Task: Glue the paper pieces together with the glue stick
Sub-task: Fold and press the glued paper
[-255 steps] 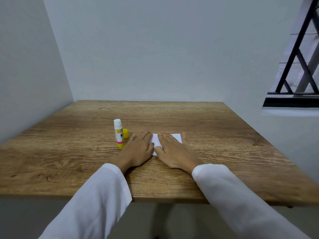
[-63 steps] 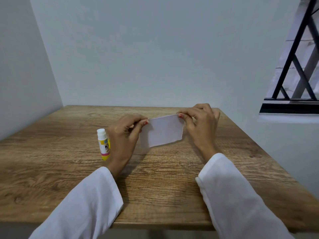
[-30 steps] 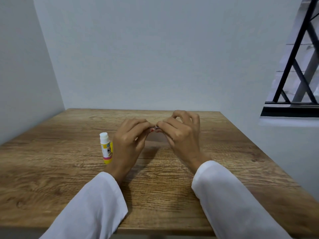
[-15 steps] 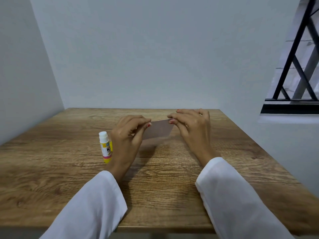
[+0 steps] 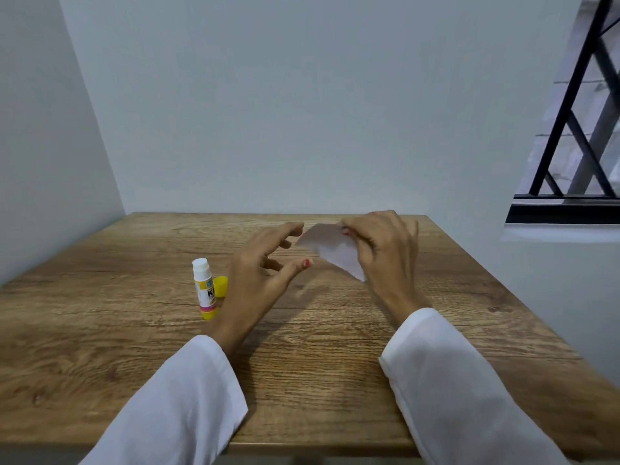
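STEP: checking the join, judged near done | RIGHT: right hand (image 5: 382,250) pinches small white paper piece (image 5: 330,251) above wooden table (image 5: 134,330), at 1 o'clock from centre | LEFT: left hand (image 5: 258,280) spread, holding nothing | NEXT: lay paper flat, recap | CONTAINER: uncapped yellow-and-white glue stick (image 5: 204,289) upright at 9 o'clock of left hand; yellow cap (image 5: 221,286) touching behind it.

We see a matt wood-grain table (image 5: 134,330) with knots and dark streaks. On it stands a smooth plastic glue stick (image 5: 205,290), with a glossy yellow cap (image 5: 221,286) just behind it. Above the table, the paper (image 5: 330,247) looks thin, matt white. Both sleeves (image 5: 469,391) are soft white cloth.
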